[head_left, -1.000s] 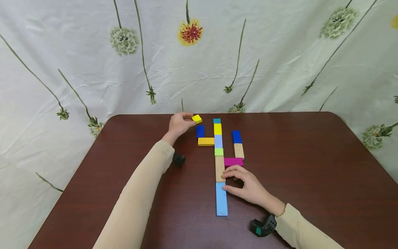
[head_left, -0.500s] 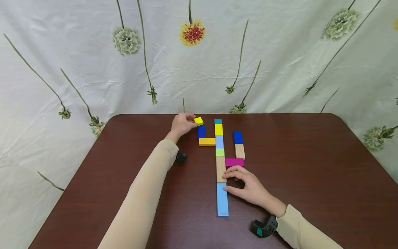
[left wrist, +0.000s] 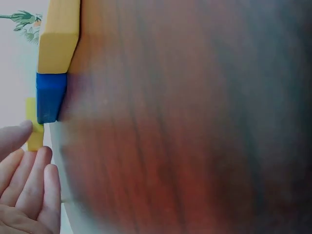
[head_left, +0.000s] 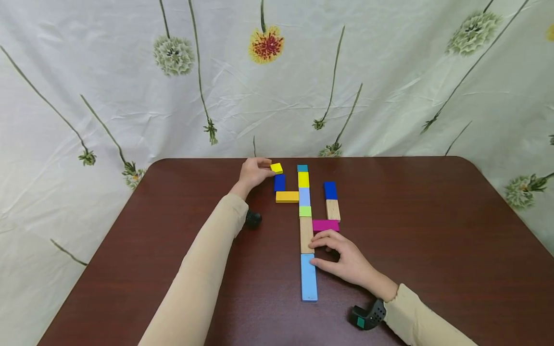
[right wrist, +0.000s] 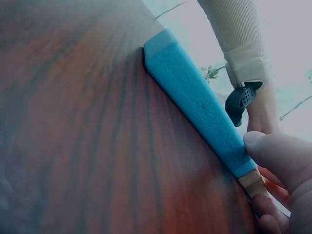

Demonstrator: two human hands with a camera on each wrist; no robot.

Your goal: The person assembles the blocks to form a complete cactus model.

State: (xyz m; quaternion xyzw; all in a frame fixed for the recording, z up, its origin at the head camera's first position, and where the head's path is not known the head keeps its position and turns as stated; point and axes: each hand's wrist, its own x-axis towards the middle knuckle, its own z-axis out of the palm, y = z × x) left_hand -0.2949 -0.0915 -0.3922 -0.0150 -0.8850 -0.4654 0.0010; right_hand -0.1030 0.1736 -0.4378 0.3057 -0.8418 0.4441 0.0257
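Note:
My left hand (head_left: 254, 174) pinches a small yellow block (head_left: 276, 168) between thumb and fingers. That block sits slightly askew at the far end of a dark blue block (head_left: 280, 182); in the left wrist view the yellow block (left wrist: 35, 139) meets the blue block's (left wrist: 50, 97) end. A yellow-orange block (head_left: 287, 197) joins the dark blue one to a long central row. My right hand (head_left: 346, 257) lies beside that row, thumb at the light blue block (head_left: 309, 283) and fingertips at the plain wooden block (head_left: 306, 229). In the right wrist view the thumb touches the light blue block (right wrist: 195, 105).
Farther up the row lie a green block (head_left: 305, 211), a pale blue block (head_left: 304, 197), a yellow one and a teal one (head_left: 302, 168). Right of it are a magenta block (head_left: 326, 225), a wooden block (head_left: 333, 210) and a dark blue block (head_left: 330, 191). A flowered cloth hangs behind the table (head_left: 433, 269).
My left hand has moved slightly right and nearer, bringing the small yellow block down to the dark blue block's far end. My right hand has stayed in place.

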